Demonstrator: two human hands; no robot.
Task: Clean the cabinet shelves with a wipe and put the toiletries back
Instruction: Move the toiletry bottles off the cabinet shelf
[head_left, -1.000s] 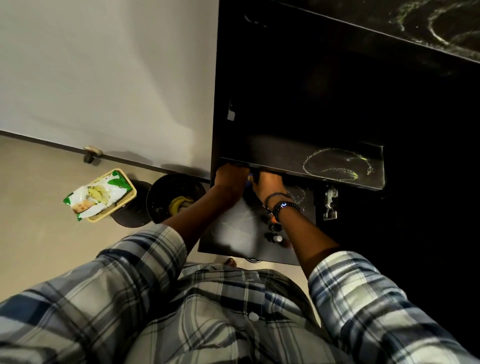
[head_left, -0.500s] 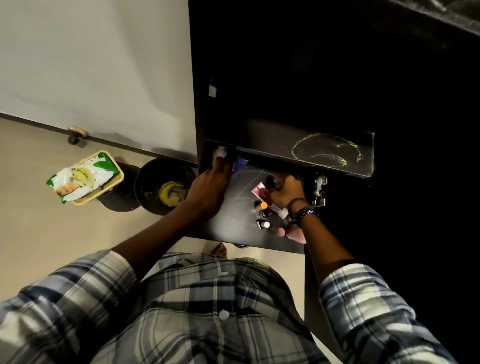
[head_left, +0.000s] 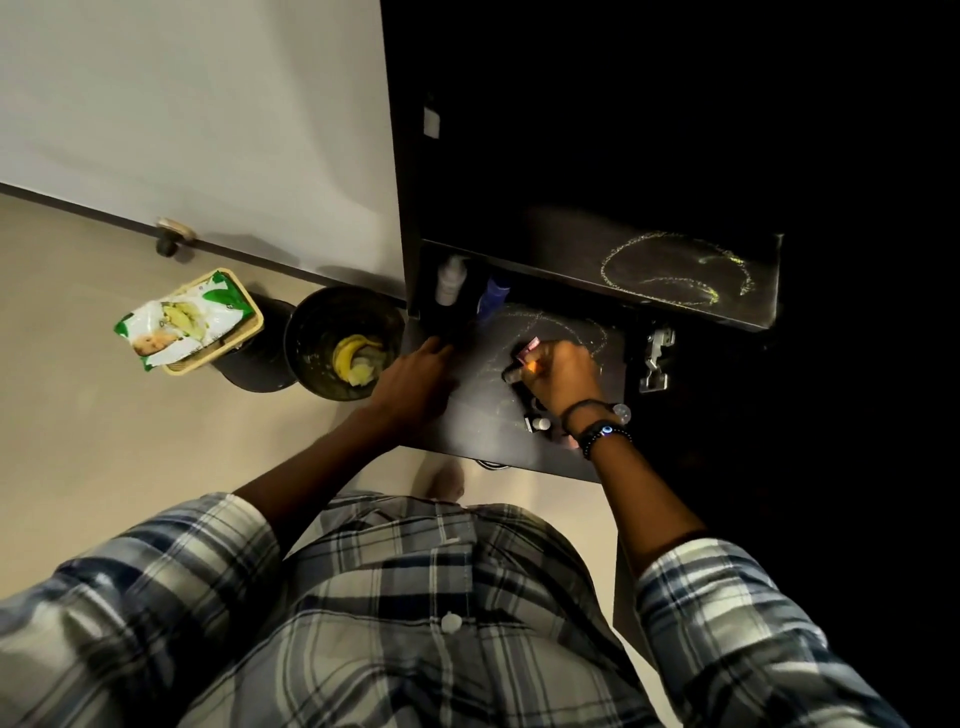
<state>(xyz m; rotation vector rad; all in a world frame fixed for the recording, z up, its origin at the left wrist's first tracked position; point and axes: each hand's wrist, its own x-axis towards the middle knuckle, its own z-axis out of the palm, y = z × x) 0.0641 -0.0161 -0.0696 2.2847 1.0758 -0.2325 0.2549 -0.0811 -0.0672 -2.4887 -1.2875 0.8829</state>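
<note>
The right hand (head_left: 558, 379) is closed around a cluster of small toiletries: a pink tube (head_left: 529, 347) pokes out past the knuckles toward the back of the lower shelf (head_left: 488, 421), and an orange-tipped stick (head_left: 522, 370) shows just under the curled fingers (head_left: 540, 358). Gathering several small items in one fist probably saves trips. Just behind the wrist, near the shelf's front edge, a few little bottles (head_left: 540, 423) stand on the board.

The left hand (head_left: 415, 379) lies palm-down at the shelf's left edge, fingers reaching forward into shadow; whether they grip anything I cannot tell. It may be bracing the body. Beyond its fingertips, in the back left corner, a white bottle (head_left: 449, 280) and a blue bottle (head_left: 493, 296) stand upright side by side, tucked where they leave the middle free.

Chalky yellowish scribbles remain on the lower shelf ahead of the right fingers and on the upper shelf (head_left: 675, 270), so wiping looks unfinished. No wipe shows in either hand; the wipes pack (head_left: 182, 322) sits in a small basket (head_left: 244, 338) on the floor, well left of the left hand, beside a bin (head_left: 311, 332) holding a banana peel (head_left: 353, 358).
</note>
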